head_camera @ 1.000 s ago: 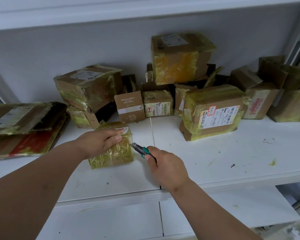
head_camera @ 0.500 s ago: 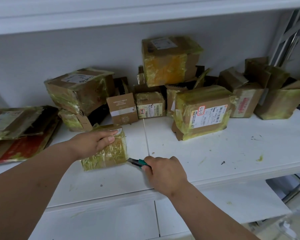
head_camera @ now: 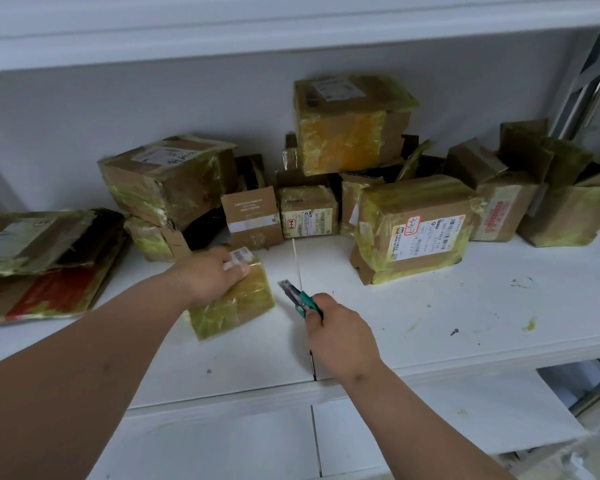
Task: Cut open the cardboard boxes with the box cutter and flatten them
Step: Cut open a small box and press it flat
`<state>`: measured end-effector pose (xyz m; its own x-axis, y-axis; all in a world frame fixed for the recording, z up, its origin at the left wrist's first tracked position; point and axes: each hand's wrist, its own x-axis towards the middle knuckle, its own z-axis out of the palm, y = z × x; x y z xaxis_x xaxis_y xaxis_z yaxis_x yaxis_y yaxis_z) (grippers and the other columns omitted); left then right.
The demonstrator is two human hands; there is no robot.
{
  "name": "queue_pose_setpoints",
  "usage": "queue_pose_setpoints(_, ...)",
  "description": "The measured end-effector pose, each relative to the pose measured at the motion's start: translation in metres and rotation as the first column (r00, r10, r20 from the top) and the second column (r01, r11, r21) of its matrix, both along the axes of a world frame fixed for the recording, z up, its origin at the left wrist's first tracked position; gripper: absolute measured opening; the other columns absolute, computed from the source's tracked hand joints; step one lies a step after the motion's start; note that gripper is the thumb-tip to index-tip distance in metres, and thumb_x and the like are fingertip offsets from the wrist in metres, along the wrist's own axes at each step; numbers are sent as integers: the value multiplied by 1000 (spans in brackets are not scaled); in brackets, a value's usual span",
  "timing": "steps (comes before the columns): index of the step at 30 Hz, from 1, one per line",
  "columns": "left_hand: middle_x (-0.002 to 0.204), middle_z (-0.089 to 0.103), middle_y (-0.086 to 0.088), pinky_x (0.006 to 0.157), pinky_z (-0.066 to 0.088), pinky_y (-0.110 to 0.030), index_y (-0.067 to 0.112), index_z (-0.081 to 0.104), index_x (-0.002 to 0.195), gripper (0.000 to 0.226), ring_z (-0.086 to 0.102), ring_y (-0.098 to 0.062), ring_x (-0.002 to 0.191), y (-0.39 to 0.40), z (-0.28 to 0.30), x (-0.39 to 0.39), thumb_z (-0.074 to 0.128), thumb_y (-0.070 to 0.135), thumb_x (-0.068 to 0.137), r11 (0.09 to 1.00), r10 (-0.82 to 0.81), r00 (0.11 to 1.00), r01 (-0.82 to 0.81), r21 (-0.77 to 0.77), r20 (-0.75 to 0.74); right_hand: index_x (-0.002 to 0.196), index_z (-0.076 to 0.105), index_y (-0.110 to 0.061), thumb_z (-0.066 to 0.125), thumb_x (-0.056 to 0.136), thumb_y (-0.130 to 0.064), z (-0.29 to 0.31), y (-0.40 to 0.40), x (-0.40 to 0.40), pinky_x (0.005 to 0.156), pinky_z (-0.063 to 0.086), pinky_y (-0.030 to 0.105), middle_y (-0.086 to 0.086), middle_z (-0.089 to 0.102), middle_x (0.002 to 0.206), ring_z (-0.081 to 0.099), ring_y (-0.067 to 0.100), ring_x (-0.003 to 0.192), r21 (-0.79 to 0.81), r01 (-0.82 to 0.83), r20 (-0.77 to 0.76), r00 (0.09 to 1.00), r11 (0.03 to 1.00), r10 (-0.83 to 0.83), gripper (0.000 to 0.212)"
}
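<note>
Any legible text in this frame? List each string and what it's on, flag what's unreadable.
"3-1-7", handwritten on a red-bordered sticker on the small taped box, though I am not sure of it.
"S07 P802 170", roughly, on the shipping label of the large taped box; its red-bordered handwritten sticker and the fine print are unreadable.
Red print on the box at right: blurred.
Print on the plain brown carton: too small.
Barcode label on the box under the left hand: unreadable.

White shelf board (head_camera: 430,306): two panels met at a seam (head_camera: 297,261) running near to far; scuffed, with yellow-green smears (head_camera: 529,323) and dark specks (head_camera: 454,331) on the right. Grey back wall (head_camera: 118,109) stood at the far side. Upper shelf edge (head_camera: 222,32) ran overhead. Lower white shelf (head_camera: 430,420) lay near. Metal upright (head_camera: 582,84) stood far right.
</note>
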<state>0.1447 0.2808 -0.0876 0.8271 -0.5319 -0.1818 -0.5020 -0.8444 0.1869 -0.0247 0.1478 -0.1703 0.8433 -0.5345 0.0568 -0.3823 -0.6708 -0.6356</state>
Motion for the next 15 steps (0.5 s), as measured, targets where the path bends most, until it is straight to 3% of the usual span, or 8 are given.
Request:
queue_pose_setpoints(2,125,56,-7,67,39,-30,15,40,134,57,51,-22,96,-15,-1,-2,45,56,96,997,29,998,-33,66,54,109,52,-19,38,100,-22,3,0,7,66,46,33,5,64,87,62,28,80,143,11,-6,1000,990,-10,17)
queue_pose_setpoints(3,127,55,-7,66,39,-28,14,40,134,55,50,-20,95,-20,-2,-3,49,54,96,995,12,998,-17,95,61,111,53,-18,37,100,-21,3,-2,10,70,50,34,6,65,88,66,29,82,220,18,-20,1000,975,-14,19)
queue_pose_setpoints(7,153,36,-4,100,41,-28,18,29,151,73,42,-22,132,-16,-4,2,50,57,94,975,-82,997,79,206,7,115,52,-14,39,100,-16,3,-14,14,82,56,39,11,67,91,73,34,84,573,95,-50,995,814,-81,20)
queue_pose_setpoints(10,159,29,-2,108,34,-28,26,22,154,72,36,-23,140,-2,1,7,41,62,95,969,-103,994,108,223,-34,136,41,-19,38,104,-17,9,-12,14,58,54,28,19,71,87,72,37,75,826,88,-34,994,557,-106,32)
queue_pose_setpoints(12,160,27,-1,109,32,-29,29,23,155,69,34,-24,142,2,0,11,37,62,96,978,-109,993,115,174,-44,146,33,-26,38,105,-18,10,-6,16,48,48,22,23,73,89,70,36,70,858,64,-31,997,510,-72,43)
queue_pose_setpoints(15,160,27,0,110,30,-30,30,23,155,66,31,-24,143,5,-1,14,34,60,97,981,-132,991,135,136,-32,144,39,-26,38,105,-16,8,-2,21,49,50,25,23,71,84,68,35,64,886,37,4,996,463,-87,41)
